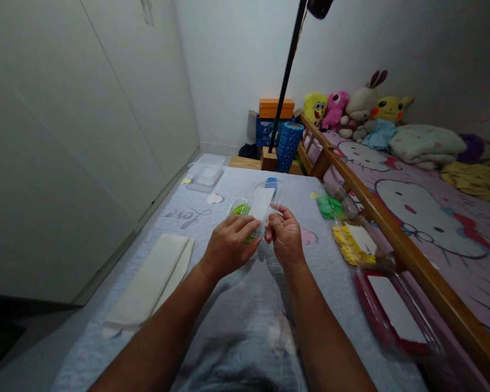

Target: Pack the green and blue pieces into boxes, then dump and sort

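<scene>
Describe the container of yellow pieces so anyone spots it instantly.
Find the wooden bed rail running down the right of the picture. Along its left side, three clear containers form a row; take the middle one. Its bright yellow contents set it apart: the farther container holds green, the nearer one red.

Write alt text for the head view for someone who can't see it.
A person's left hand and right hand are at a clear lid bearing a white label, near a clear tub of something green on a printed cloth. A green-filled box, yellow-filled box and red-filled box line the right; a folded cream cloth lies left.
</scene>
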Demonstrator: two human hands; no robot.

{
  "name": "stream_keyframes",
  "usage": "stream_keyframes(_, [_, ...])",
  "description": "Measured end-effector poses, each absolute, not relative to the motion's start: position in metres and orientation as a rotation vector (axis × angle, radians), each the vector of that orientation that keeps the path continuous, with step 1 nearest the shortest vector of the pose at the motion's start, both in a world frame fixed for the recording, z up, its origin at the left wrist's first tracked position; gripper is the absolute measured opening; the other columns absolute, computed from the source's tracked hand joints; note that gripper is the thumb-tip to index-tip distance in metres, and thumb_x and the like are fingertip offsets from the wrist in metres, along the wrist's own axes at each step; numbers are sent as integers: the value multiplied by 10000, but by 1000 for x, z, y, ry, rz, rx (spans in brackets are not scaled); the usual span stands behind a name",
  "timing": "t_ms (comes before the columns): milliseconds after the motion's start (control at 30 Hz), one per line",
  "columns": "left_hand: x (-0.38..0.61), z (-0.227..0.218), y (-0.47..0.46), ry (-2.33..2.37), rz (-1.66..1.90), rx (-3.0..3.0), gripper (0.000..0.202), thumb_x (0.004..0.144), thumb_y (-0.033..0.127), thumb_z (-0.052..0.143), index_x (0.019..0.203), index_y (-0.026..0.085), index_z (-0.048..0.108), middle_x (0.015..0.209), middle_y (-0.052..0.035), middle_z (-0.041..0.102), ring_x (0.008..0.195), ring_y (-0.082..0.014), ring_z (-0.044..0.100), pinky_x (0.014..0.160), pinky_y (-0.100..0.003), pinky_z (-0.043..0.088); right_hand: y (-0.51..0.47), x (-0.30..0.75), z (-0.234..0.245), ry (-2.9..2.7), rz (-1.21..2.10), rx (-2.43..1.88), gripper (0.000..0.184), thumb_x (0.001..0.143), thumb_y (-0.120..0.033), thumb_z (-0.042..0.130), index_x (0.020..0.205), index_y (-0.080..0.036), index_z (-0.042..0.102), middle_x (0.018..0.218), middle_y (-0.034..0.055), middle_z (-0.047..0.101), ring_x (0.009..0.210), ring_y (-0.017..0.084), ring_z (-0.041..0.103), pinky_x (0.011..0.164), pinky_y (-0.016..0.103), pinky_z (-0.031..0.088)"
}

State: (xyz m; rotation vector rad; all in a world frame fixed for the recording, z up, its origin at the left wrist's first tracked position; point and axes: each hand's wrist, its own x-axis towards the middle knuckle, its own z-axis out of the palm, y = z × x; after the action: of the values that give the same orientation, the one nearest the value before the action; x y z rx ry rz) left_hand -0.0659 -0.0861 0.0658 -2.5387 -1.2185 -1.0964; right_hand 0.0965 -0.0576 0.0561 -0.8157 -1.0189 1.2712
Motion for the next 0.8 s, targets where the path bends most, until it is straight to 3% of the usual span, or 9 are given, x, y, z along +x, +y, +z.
stream_keyframes(333, [-60, 62, -91, -1134, -1123, -2430, 281, 915, 171, 576, 1188, 190, 636, 1096, -90, 722, 970, -219, 677, 886, -366, 557, -61, 94, 63, -1053, 1291, -777, 478, 786, -455, 738, 1148, -227, 527, 607, -98, 564, 423, 80, 466, 418, 204, 346])
stream_keyframes(467, [-58, 60, -92, -1159, -1385, -2184, 248, 896, 114, 579, 1126, 180, 643, 1030, -88, 729, 948, -196, 683, 875, -326, 553, -58, 99, 57, -1046, 1135, -893, 393, 821, -495, 688, 1072, -215, 574, 687, -60, 574, 519, 89, 480, 476, 220, 362])
stream_keyframes(600, [-59, 61, -92, -1445, -1698, -2026, 145, 879, 154, 592, 1002, 193, 658, 895, -38, 703, 787, -151, 654, 774, -284, 548, -50, 105, 42, -973, 765, -1166, 358, 787, -458, 705, 999, -195, 584, 804, -26, 574, 666, 108, 514, 601, 240, 431])
stream_keyframes(800, [-60, 56, -86, -2102, -2368, -1758, 233, 772, 251, 662, 990, 186, 614, 768, 27, 596, 637, -103, 578, 596, -207, 481, -47, 97, 26, -1052, 986, -1206, 452, 777, -491, 662, 1097, -215, 501, 796, -41, 604, 636, 135, 583, 515, 234, 416])
